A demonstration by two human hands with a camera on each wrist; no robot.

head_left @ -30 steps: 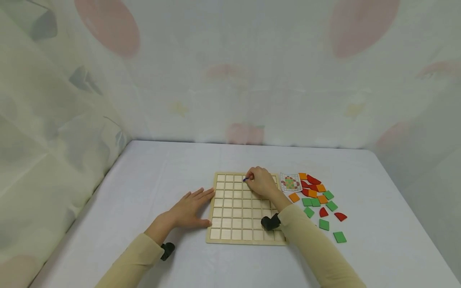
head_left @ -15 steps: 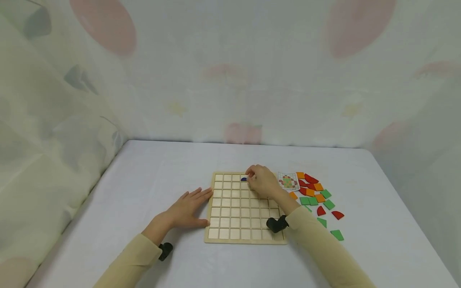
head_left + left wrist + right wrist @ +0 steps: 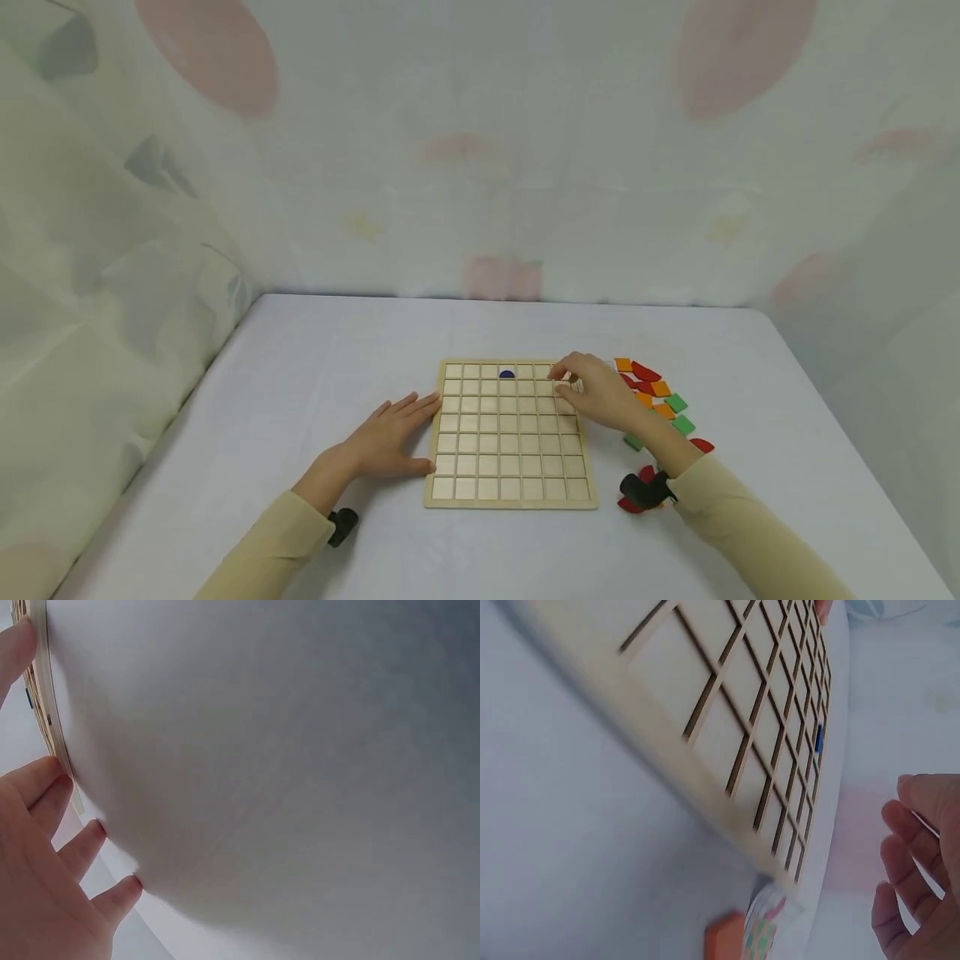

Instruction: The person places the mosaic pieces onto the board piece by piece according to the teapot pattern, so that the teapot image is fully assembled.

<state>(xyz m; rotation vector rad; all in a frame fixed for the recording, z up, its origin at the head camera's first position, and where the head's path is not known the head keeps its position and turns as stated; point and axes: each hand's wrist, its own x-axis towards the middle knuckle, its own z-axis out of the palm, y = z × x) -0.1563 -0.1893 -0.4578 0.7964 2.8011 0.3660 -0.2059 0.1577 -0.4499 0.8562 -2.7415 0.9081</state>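
Observation:
A wooden grid board [image 3: 498, 446] lies flat on the white table. One dark blue half-round piece [image 3: 507, 374] sits in a cell of its far row. My left hand [image 3: 388, 442] rests at the board's left edge, fingers spread, with the thumb and a fingertip against the rim, as the left wrist view also shows. Over the far right corner of the board hovers my right hand [image 3: 598, 394], its fingers loosely bent and nothing between them. The patterned card [image 3: 759, 936] shows beside the board in the right wrist view; the right hand mostly covers it in the head view.
To the right of the board lie scattered orange squares [image 3: 622, 365], green squares [image 3: 676, 403] and red rounded pieces [image 3: 647, 372]. The right forearm hides part of them. Patterned cloth [image 3: 480, 167] hangs behind the table and at its sides.
My right hand has let go of the blue half-round piece, which stays in the far row, and has moved right towards the card. The left hand keeps its place at the board's edge.

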